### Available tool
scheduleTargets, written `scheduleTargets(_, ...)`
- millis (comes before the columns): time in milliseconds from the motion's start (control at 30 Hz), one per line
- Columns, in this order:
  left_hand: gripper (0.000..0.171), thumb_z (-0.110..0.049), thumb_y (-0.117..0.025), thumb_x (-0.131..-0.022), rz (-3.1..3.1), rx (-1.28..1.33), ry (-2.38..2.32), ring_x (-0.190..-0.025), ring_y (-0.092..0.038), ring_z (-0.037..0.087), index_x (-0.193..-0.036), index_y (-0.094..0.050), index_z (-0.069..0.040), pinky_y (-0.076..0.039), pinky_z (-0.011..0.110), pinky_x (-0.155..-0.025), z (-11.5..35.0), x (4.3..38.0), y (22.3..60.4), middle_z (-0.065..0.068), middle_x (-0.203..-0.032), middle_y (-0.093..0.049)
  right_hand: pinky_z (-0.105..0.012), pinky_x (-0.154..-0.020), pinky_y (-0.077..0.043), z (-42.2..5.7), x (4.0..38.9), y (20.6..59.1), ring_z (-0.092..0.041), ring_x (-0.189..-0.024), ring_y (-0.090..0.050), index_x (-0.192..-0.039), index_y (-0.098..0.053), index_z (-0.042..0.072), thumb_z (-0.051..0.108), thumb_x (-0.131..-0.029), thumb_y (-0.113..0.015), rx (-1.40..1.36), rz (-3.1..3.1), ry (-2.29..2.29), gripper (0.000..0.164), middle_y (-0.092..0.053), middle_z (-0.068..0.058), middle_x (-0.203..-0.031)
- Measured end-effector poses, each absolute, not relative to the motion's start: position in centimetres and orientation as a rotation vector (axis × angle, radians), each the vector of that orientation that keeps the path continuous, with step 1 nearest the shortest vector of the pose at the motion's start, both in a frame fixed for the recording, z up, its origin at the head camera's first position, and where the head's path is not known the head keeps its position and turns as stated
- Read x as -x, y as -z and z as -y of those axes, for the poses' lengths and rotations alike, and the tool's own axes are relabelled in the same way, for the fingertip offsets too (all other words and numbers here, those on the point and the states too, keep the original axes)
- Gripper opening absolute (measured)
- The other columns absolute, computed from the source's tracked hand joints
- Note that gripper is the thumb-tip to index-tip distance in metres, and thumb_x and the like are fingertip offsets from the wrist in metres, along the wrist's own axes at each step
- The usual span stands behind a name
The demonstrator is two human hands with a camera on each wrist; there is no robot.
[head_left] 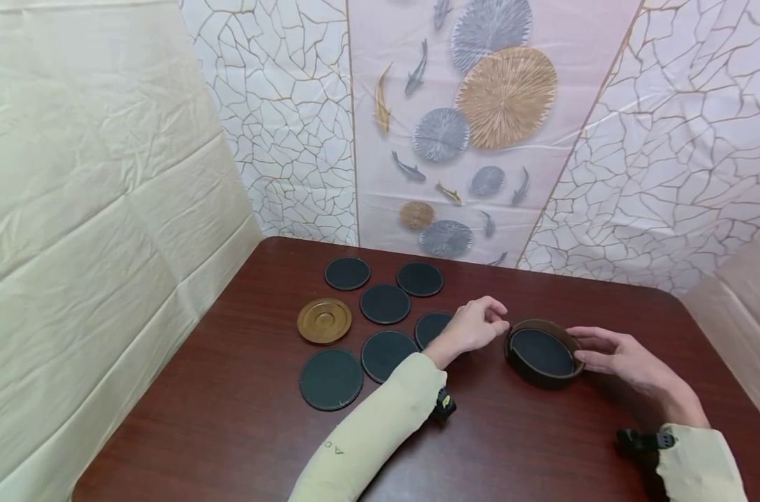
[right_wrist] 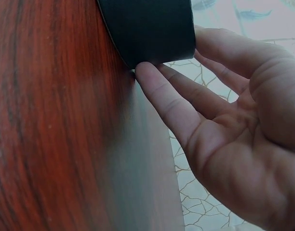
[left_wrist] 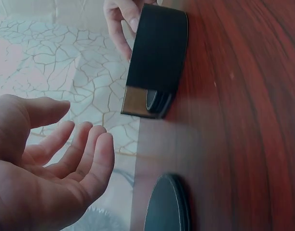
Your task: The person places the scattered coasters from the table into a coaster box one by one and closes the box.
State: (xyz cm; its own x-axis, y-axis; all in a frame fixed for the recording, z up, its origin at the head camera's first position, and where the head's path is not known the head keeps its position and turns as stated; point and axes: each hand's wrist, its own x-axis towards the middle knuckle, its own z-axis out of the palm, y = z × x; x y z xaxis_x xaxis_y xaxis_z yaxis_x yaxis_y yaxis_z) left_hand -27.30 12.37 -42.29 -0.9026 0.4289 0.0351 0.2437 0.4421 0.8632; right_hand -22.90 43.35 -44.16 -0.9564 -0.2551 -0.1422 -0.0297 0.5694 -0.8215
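Observation:
On the right side of the table stands a round dark coaster holder (head_left: 546,380) with a brown inner wall and a notch facing left. A black coaster (head_left: 541,352) lies inside it. My right hand (head_left: 625,359) holds the holder's right side, thumb at the rim and fingers against the outer wall (right_wrist: 152,33). To the left of the holder, my left hand (head_left: 470,326) hovers with loosely bent fingers, nothing in them and apart from the holder. Beneath its wrist, a black coaster (head_left: 430,326) is partly hidden by the hand.
Several more black round coasters (head_left: 385,304) lie spread over the left half of the dark red wooden table (head_left: 217,411). Among them is a brown wooden coaster (head_left: 324,321) with ring grooves. Patterned cloth (head_left: 305,125) hangs behind the table's far edge.

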Motion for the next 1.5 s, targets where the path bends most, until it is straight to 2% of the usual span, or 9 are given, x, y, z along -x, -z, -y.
scheduleTargets(333,0.033,-0.029,-0.068,-0.094,-2.509,-0.565,-1.329,-0.085,-0.06,0.008,-0.124,-0.06,-0.017,-0.05,0.025,-0.075,-9.9,28.5,43.2,-0.005,-0.099,-0.065,-0.028,-0.078,-0.059,-43.4,23.0,44.3,-0.009,-0.095,-0.069,-0.143,-0.043,0.0,0.023,-0.092,-0.069,0.23,-2.552,1.333,0.061,-0.064,-0.019,-0.126)
scheduleTargets(567,0.038,-0.031,-0.066,-0.095,-2.572,-0.56,-1.143,-0.097,-0.059,0.012,-0.129,-0.056,-0.018,-0.05,0.03,-0.081,-8.3,29.1,43.5,-0.002,-0.108,-0.062,-0.029,-0.078,-0.059,-43.2,22.8,44.3,-0.009,-0.096,-0.07,-0.144,-0.042,0.001,0.023,-0.093,-0.069,0.224,-2.538,1.355,0.062,-0.057,-0.029,-0.132)
scheduleTargets(867,0.04,-0.033,-0.064,-0.096,-2.76,-0.592,-0.798,-0.108,-0.055,0.018,-0.131,-0.053,-0.018,-0.047,0.03,-0.087,-6.8,29.7,43.6,0.004,-0.117,-0.059,-0.03,-0.078,-0.059,-43.3,22.7,44.3,-0.009,-0.094,-0.069,-0.142,-0.043,-0.001,0.021,-0.093,-0.069,0.24,-2.53,1.374,0.06,-0.065,-0.016,-0.125)
scheduleTargets(1033,0.042,-0.036,-0.063,-0.096,-2.821,-0.571,-0.669,-0.117,-0.048,0.025,-0.132,-0.052,-0.019,-0.046,0.035,-0.092,-6.1,30.1,43.6,0.007,-0.127,-0.054,-0.03,-0.078,-0.059,-43.5,22.8,44.2,-0.009,-0.094,-0.069,-0.142,-0.044,0.002,0.022,-0.092,-0.07,0.229,-2.553,1.347,0.06,-0.062,-0.02,-0.127)
scheduleTargets(1500,0.046,-0.041,-0.069,-0.09,-2.802,-0.503,-0.556,-0.117,-0.043,0.026,-0.129,-0.055,-0.02,-0.046,0.037,-0.093,-4.8,31.1,43.8,0.008,-0.132,-0.051,-0.027,-0.079,-0.058,-43.5,22.9,44.3,-0.005,-0.096,-0.067,-0.144,-0.044,0.003,0.025,-0.092,-0.069,0.209,-2.568,1.315,0.062,-0.054,-0.029,-0.136)
